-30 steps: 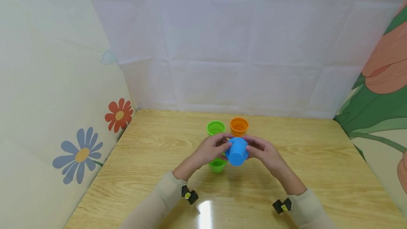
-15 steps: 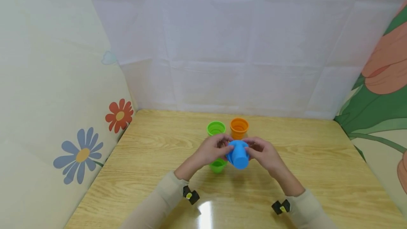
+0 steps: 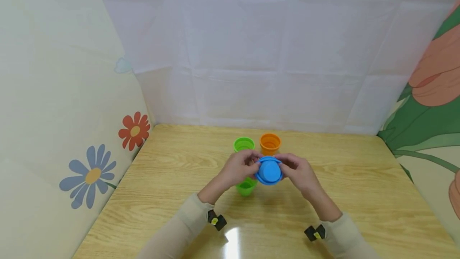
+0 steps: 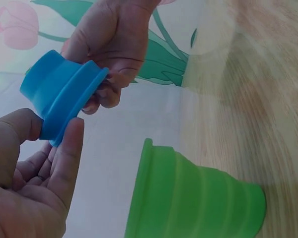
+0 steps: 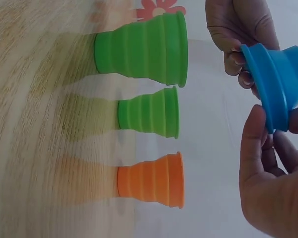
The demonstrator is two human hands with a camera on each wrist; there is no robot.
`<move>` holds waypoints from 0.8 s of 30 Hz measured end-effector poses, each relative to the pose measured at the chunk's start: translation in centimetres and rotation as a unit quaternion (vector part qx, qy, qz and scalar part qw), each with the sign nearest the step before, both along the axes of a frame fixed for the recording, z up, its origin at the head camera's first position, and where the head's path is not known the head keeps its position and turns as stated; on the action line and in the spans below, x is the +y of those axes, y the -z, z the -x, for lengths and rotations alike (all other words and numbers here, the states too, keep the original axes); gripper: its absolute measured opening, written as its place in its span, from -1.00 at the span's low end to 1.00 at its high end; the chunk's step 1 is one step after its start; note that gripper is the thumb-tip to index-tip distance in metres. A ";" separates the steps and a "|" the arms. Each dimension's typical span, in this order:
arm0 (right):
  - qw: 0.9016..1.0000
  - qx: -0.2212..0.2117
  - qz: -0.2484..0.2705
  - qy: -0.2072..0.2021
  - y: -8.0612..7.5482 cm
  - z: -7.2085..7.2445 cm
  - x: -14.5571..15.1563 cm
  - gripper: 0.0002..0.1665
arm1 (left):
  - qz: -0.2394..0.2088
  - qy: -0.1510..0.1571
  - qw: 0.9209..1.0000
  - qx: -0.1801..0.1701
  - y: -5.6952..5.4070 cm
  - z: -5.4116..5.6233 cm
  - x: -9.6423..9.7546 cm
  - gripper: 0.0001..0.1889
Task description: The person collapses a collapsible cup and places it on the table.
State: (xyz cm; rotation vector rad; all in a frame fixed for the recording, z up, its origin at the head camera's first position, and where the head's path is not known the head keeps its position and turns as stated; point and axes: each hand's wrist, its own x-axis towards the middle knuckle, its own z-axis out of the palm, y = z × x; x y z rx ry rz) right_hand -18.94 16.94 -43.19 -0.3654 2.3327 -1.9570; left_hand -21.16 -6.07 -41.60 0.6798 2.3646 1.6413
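Observation:
Between both hands, above the table, I hold a blue collapsible cup (image 3: 270, 171) with its base toward the head camera and part of its wall folded in. My left hand (image 3: 237, 169) pinches one side of the rim between thumb and fingers. On the opposite side my right hand (image 3: 300, 173) pinches it the same way. Both wrist views show the blue cup (image 4: 64, 94) tipped over, rim away from its narrow base. Just below my left hand stands a green collapsible cup (image 3: 246, 187), upright and partly hidden by that hand.
Farther back, a second green cup (image 3: 244, 144) and an orange cup (image 3: 270, 143) stand upright side by side on the wooden table (image 3: 179, 163). A white cloth (image 3: 251, 51) hangs behind the table, with flower-printed sheets at both sides.
The blue cup's base tilted down and right, then came back to face the head camera. Its wall has become shorter, folded into the rim. Both hands stay nearly in place.

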 end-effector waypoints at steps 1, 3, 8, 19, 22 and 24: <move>1.000 -0.001 0.009 -0.003 0.0 0.0 0.1 -0.62 | -0.007 0.000 1.000 -0.008 0.0 0.0 -0.1 -0.74; 1.000 -0.005 0.028 -0.008 0.1 0.1 0.4 -0.57 | -0.025 0.003 0.999 -0.031 0.0 0.2 -0.3 -0.70; 0.999 -0.008 0.046 -0.023 0.2 0.1 1.0 -0.51 | -0.065 0.022 0.995 -0.078 0.1 0.3 -0.7 -0.62; 0.998 -0.008 0.054 -0.032 0.3 0.2 1.0 -0.53 | -0.074 0.029 0.992 -0.096 -0.2 0.0 -0.6 -0.62; 0.998 -0.004 0.051 -0.041 0.2 0.1 1.0 -0.54 | -0.072 0.034 0.992 -0.102 -0.2 0.0 -0.6 -0.63; 0.998 -0.002 0.049 -0.046 0.1 0.0 0.9 -0.55 | -0.067 0.040 0.991 -0.106 -0.2 0.0 -0.6 -0.65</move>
